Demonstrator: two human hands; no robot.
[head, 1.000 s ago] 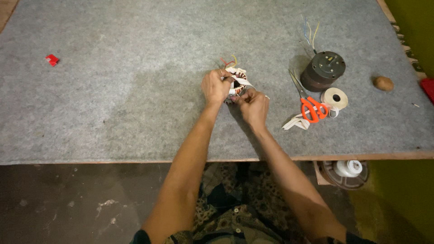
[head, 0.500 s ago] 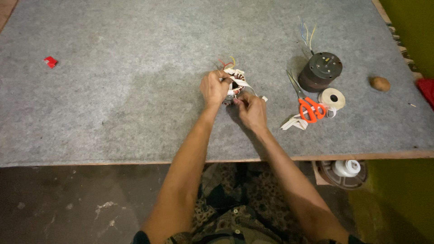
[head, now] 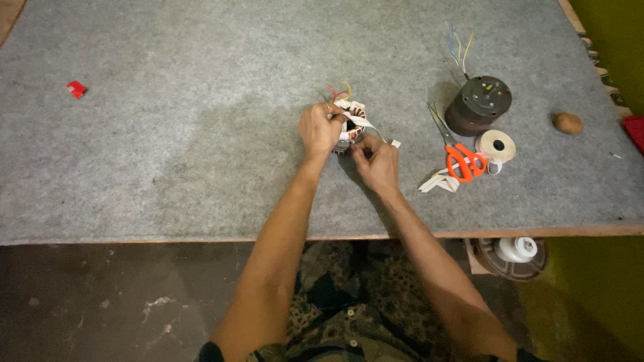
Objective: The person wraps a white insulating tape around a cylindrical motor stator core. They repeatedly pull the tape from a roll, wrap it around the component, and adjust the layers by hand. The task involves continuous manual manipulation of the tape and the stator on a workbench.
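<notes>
Floor: dark, stained concrete filled the lower left of the frame, nearest the camera.
Clothing: patterned dark fabric showed at the bottom centre, between the two forearms.
Spool under table (head: 515, 249): a white reel on a round dark base sat at the lower right, just below the table edge.
Table (head: 168, 167): a wide top covered in grey felt, with a wooden front edge, spanned the middle and upper frame.
Right hand (head: 379, 164): lay just right of centre, fingers drawn together and pinching a strip of white tape (head: 362, 123) that ran up to the coil; it touched the coil's lower right side.
Left hand (head: 322, 127): lay at centre, fingers curled over the coil's left rim, gripping it against the felt.
Wound coil (head: 351, 119): a ring of copper wire wrapped in white tape stood on the felt at centre, between the two hands, with red and yellow leads sticking up at its far side.
Scissors (head: 459, 154): orange-handled, lying right of the hands, blades pointing away.
Tape scraps (head: 437, 182): white strips lay just beside the scissor handles.
Tape roll (head: 496, 145): white, flat on the felt, just right of the scissors.
Motor housing (head: 479, 105): dark and round, upper right, with coloured wires rising from it.
Brown lump (head: 568, 123): small, rounded, near the right edge.
Red piece (head: 76, 88): small, upper left, well apart from everything else.
</notes>
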